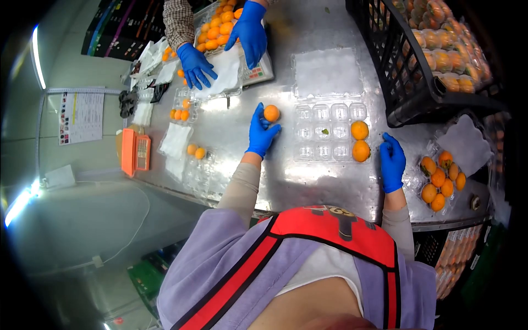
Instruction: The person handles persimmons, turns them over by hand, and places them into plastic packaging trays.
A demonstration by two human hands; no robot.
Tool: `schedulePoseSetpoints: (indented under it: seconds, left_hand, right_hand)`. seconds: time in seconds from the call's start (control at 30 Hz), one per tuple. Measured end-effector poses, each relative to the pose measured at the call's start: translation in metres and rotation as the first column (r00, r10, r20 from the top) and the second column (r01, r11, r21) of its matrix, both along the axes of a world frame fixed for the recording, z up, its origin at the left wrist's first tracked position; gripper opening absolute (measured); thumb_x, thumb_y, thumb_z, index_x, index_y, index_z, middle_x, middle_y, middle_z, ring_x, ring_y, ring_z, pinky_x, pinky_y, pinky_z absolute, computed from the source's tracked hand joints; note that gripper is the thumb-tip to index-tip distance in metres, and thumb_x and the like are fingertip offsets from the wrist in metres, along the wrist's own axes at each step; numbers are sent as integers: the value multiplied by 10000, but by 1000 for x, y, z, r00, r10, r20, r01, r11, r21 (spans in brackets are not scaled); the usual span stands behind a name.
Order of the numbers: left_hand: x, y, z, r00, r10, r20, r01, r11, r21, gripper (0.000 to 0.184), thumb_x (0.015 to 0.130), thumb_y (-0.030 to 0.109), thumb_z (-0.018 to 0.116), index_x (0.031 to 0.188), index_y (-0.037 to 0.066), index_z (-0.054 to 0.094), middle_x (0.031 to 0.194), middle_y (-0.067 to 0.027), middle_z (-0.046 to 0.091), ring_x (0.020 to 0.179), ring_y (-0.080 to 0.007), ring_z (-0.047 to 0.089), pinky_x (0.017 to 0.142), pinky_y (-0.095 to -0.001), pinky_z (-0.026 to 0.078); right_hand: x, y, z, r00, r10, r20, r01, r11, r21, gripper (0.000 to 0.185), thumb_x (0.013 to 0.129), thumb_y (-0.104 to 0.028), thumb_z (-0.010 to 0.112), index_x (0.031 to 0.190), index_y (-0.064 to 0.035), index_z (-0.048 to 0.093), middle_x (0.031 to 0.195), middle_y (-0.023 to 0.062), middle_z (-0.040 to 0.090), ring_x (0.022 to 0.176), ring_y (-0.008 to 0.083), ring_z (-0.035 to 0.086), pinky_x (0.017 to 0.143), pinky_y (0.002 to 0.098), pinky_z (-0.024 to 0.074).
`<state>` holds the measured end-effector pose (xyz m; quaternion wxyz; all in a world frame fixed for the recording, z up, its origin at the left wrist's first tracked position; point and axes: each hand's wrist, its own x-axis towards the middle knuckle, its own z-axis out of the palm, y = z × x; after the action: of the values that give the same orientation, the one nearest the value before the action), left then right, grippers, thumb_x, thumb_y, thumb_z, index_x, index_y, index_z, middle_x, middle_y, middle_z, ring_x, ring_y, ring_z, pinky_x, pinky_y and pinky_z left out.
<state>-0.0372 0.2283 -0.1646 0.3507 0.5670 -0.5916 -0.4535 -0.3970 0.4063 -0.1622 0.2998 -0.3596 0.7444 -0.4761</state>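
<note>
My left hand (pixel 262 132), in a blue glove, has its fingers apart beside a single orange fruit (pixel 271 113); whether they touch is unclear. To the right lies an open clear plastic tray (pixel 322 132) with round hollows, two orange fruits (pixel 360 141) in its right column and a small green leaf (pixel 325 131) near its middle. Its lid, lined with a white sheet (pixel 325 72), lies beyond it. My right hand (pixel 392 163), also blue-gloved, is right of the tray, its fingers bent; what they hold, if anything, is hidden.
Several orange fruits (pixel 438 190) lie at the right near a white sheet (pixel 466 146). A black crate (pixel 418 104) of packed fruit stands behind. A co-worker's gloved hands (pixel 250 36) are over another tray by a scale (pixel 262 71). An orange box (pixel 135 152) sits at the left.
</note>
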Motion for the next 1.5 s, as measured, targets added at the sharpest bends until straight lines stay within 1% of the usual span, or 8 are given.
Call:
schedulePoseSetpoints:
  seconds: [0.2,0.3,0.5,0.73,0.8,0.9,1.1,1.5]
  left_hand:
    - [-7,2,9,999,-18,33,19,999,-28,822,724,-76,663,1432,60,268,1200,-97,497,845,-104,552,746,-241,514]
    - [-8,-4,-5,992,45,-121,-52,997,-55,878,680,51,781,1415,48,300,1199,-111,522,899,-131,563,767,-251,498]
    - [-5,-12,-15,998,59,-32,-60,997,-55,932,646,126,823,1413,41,300,1208,-141,518,958,-188,581,814,-297,506]
    - [-5,-5,-11,985,19,-170,-27,999,-43,930,657,89,806,1424,50,282,1234,-146,510,983,-192,580,825,-301,507]
    - [-6,-5,-9,995,-5,-104,-1,998,-61,890,701,-15,740,1437,42,242,1246,-133,489,967,-163,584,788,-263,520]
    - [-6,-5,-5,1000,-6,-7,6,998,-58,899,700,-16,741,1440,43,234,1263,-136,480,974,-160,577,794,-261,516]
    - [-7,-6,-11,998,21,-62,-27,995,-96,927,653,89,803,1426,74,292,1250,-136,508,925,-172,570,805,-297,503]
    - [-5,-5,-9,996,-2,-94,-1,1000,-29,923,673,56,785,1434,56,262,1237,-123,488,939,-157,563,802,-281,508]
  right_hand:
    - [3,-2,-4,999,-18,-48,16,999,-41,304,857,-124,554,1145,-47,615,1079,129,644,918,216,627,833,287,468]
    - [3,-2,2,993,-10,-121,10,1000,-3,301,862,-145,544,1137,-49,619,1091,135,645,950,241,630,844,303,467]
    - [3,-3,1,988,-6,-156,11,1000,28,301,861,-162,542,1128,-52,625,1065,136,654,953,251,630,847,310,467]
    - [4,-3,1,988,6,-153,-6,1000,0,308,859,-155,537,1137,-49,618,1097,131,646,951,240,631,849,308,467]
    - [4,-4,0,981,7,-194,-11,1000,-20,313,860,-149,537,1143,-38,611,1106,125,643,962,225,627,852,301,464]
    - [2,-4,-5,982,8,-191,-4,1000,24,314,862,-150,538,1142,-26,608,1106,125,644,982,226,621,863,296,459]
    - [6,-3,-8,986,-38,-165,27,997,-66,302,867,-146,535,1137,-35,614,1094,115,649,981,210,615,865,284,454]
    - [10,0,-4,974,-72,-214,69,997,-21,296,858,-170,548,1130,-86,627,1078,119,647,954,227,623,848,308,472]
